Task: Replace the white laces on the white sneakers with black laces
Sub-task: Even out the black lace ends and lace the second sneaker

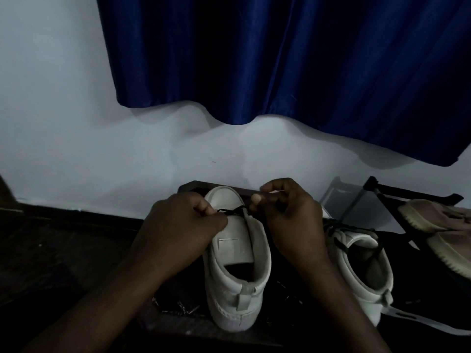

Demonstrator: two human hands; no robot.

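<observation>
We look from one head camera, forward and down, close over the sneaker (pixel 237 250) at lower centre. A blue curtain (pixel 280 59) fills the upper frame.

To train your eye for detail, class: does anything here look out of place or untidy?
Yes. The white sneaker on the right has a black lace straggling loosely across its opening, not threaded flat. Beyond it, tan shoes lie tipped on the rack, soles showing.
</observation>
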